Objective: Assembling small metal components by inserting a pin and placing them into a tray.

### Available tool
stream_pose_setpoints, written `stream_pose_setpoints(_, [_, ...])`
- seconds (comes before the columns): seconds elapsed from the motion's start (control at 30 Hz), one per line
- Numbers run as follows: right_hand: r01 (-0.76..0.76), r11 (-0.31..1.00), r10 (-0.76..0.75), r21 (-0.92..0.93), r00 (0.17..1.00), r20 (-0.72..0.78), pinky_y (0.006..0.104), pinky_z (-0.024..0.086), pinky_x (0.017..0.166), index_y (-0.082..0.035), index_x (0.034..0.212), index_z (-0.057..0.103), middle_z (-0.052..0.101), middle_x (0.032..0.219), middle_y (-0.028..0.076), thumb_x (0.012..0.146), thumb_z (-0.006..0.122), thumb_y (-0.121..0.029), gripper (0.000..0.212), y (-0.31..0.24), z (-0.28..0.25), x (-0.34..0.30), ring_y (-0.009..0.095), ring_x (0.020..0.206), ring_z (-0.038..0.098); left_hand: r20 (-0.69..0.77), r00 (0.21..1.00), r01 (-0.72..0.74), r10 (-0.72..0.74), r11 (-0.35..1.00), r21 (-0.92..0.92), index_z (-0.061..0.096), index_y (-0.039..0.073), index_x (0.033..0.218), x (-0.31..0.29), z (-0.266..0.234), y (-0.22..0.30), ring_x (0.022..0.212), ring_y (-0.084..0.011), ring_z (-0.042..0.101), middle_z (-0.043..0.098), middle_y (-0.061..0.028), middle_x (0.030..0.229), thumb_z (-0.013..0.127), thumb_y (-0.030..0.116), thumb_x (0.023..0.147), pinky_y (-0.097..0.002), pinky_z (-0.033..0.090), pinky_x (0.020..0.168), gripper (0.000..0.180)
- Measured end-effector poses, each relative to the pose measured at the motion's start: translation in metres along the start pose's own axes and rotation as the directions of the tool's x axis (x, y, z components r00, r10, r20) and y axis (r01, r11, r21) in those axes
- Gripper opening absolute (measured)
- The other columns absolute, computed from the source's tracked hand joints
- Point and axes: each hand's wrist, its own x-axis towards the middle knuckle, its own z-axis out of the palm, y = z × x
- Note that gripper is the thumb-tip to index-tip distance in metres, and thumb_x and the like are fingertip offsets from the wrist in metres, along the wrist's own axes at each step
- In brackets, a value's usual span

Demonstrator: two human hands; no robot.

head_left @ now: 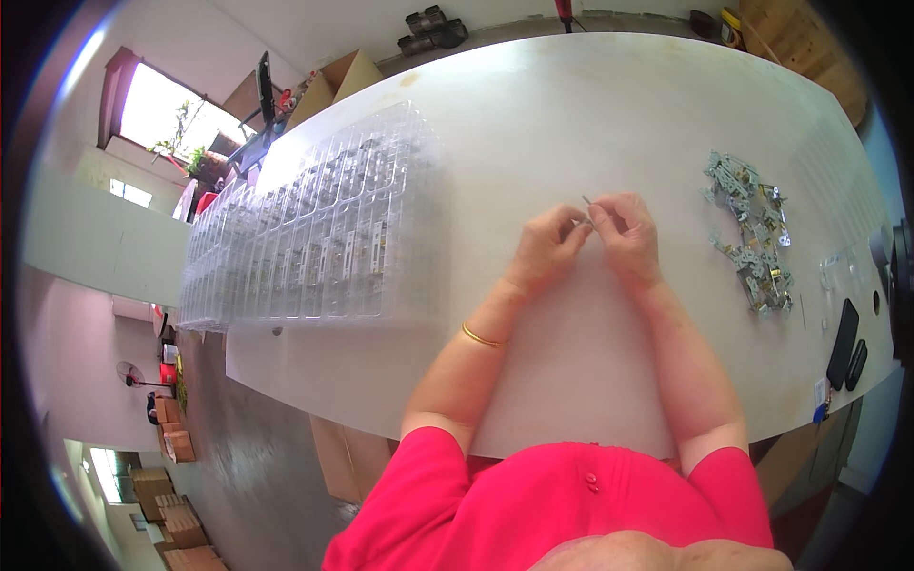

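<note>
My left hand (550,244) and my right hand (628,236) meet above the middle of the table, fingertips pinched together. Between them is a small thin grey metal part (586,201), one end sticking up by my right thumb and finger. My fingers cover most of it, so its exact kind cannot be made out. To the right lies a loose heap of small metal lock-like parts (759,238), silvery with some brass-coloured pieces. Left of my hands stand stacked clear plastic trays (314,228), their compartments filled with similar metal parts.
The white table (533,124) carries a black phone-like slab (843,343), a smaller black case (857,364) and small clear plastic pieces (838,271) at the right edge. A cardboard box (343,81) stands beyond the trays. A dark device on a stand (262,105) rises behind them.
</note>
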Motion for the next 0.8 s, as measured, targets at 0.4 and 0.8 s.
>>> stream_pose_setpoints(0.4, [-0.249, 0.942, 0.253, 0.226, 0.967, 0.012, 0.0224, 0.039, 0.055, -0.006, 0.095, 0.066, 0.054, 0.068, -0.006, 0.096, 0.066, -0.015, 0.009, -0.005, 0.009, 0.006, 0.004, 0.062, 0.045, 0.060, 0.962, 0.243, -0.268, 0.730, -0.639, 0.063, 0.003, 0.102, 0.012, -0.024, -0.007, 0.056, -0.0057, 0.051, 0.059, 0.0006, 0.073, 0.066, 0.017, 0.096, -0.0200, 0.037, 0.048, 0.015])
stream_pose_setpoints(0.8, [-0.197, 0.978, 0.192, 0.065, 0.979, 0.073, 0.0268, 0.041, 0.054, -0.006, 0.097, 0.067, 0.057, 0.065, -0.002, 0.095, 0.066, -0.016, 0.010, -0.006, 0.003, 0.004, 0.007, 0.058, 0.046, 0.037, 0.968, 0.213, -0.248, 0.737, -0.641, 0.061, 0.005, 0.100, 0.013, -0.021, -0.008, 0.055, -0.0054, 0.049, 0.058, 0.0011, 0.071, 0.070, 0.021, 0.094, -0.0195, 0.036, 0.047, 0.019])
